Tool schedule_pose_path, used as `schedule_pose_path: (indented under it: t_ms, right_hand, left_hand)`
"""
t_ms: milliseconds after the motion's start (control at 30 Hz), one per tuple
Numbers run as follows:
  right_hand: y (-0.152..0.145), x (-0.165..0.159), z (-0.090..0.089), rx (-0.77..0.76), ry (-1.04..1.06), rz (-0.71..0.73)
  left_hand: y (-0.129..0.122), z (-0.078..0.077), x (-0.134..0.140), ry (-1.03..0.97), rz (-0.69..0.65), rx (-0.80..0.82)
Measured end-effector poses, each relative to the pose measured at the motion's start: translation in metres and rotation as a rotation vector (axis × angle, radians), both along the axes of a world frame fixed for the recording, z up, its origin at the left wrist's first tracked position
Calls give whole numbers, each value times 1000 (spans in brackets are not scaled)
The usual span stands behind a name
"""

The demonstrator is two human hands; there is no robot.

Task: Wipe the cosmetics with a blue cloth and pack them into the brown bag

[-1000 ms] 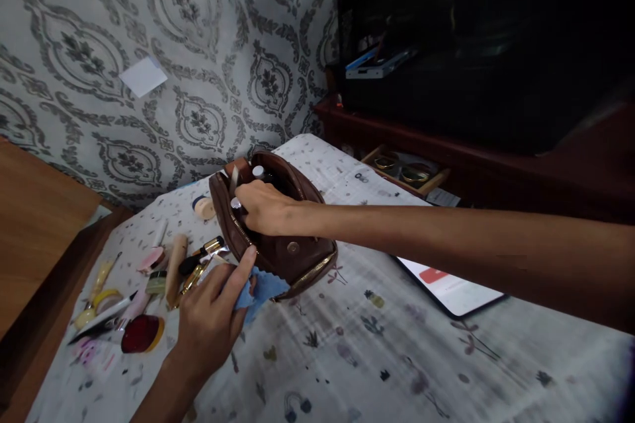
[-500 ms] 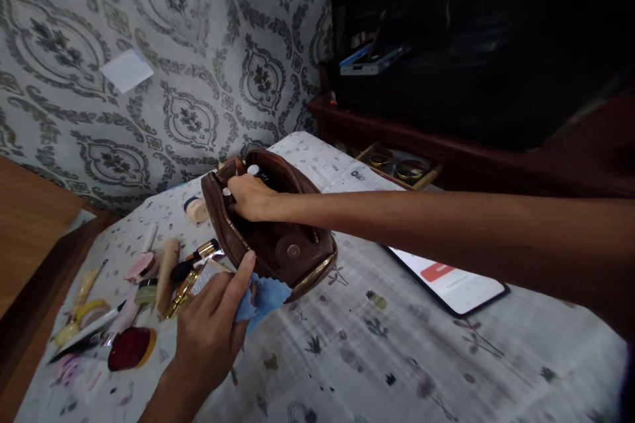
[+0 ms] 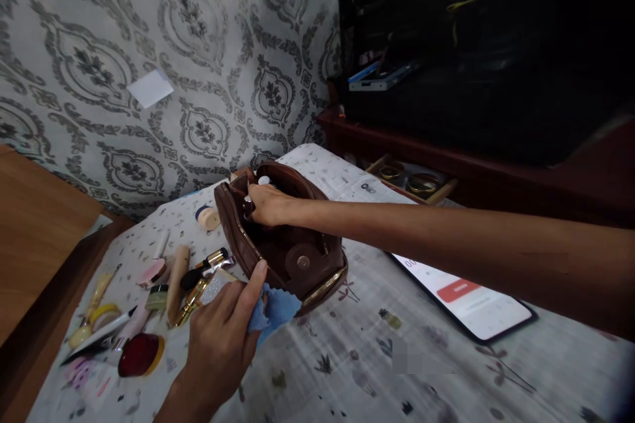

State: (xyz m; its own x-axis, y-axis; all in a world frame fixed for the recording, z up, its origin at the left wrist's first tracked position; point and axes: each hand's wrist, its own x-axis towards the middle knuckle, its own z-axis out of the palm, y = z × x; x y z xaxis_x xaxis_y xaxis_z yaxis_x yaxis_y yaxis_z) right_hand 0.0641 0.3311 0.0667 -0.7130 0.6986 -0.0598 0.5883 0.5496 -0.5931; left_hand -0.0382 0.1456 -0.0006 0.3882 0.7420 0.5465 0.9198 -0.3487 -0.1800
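Note:
A brown leather makeup bag [image 3: 233, 228] stands unzipped on the printed cloth, its mouth wide. My right hand [image 3: 268, 203] reaches into its far left part, fingers curled down and partly hidden. A small shiny piece shows at those fingers; what they hold, I cannot make out. A white-capped bottle [image 3: 264, 180] stands inside, just behind that hand. My left hand [image 3: 223, 324] is at the bag's near side, index finger stretched against the zipper edge. Its other fingers close on a blue cloth [image 3: 278, 310], which sticks out below the bag.
Left of the bag lie several cosmetics, among them a dark red compact [image 3: 140, 353], a beige tube [image 3: 177, 284] and a pale jar [image 3: 207, 217]. A lit phone [image 3: 476, 304] lies under my right forearm. Beyond is a small drawer [image 3: 411, 178] with round golden items.
The whole view has shifted, so everything sits slightly further right and lower. Both hands keep nearly the same places at the bag.

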Motion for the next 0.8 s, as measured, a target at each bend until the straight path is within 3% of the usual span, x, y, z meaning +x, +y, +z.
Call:
schedule_pose_path:
  t_ms: [133, 200, 267, 367, 500, 633, 800]
  right_hand:
    - [0, 1, 0, 13, 7, -5]
    - [0, 1, 0, 12, 9, -6]
    - [0, 2, -1, 5, 10, -4]
    - [-1, 1, 1, -11, 14, -2]
    - [-2, 1, 4, -19, 3, -5]
    - [-3, 3, 7, -17, -12, -10]
    - [-3, 6, 9, -31, -22, -18]
  left_hand:
    - [-5, -1, -3, -17, -2, -28]
    - [-4, 7, -8, -67, -23, -72]
    - [5, 24, -15, -150, -5, -81]
    - [40, 61, -27, -291, 150, 41]
    - [105, 99, -39, -102, 369, -86]
    - [143, 104, -47, 137, 473, -275]
    - [154, 99, -55, 76, 377, -351]
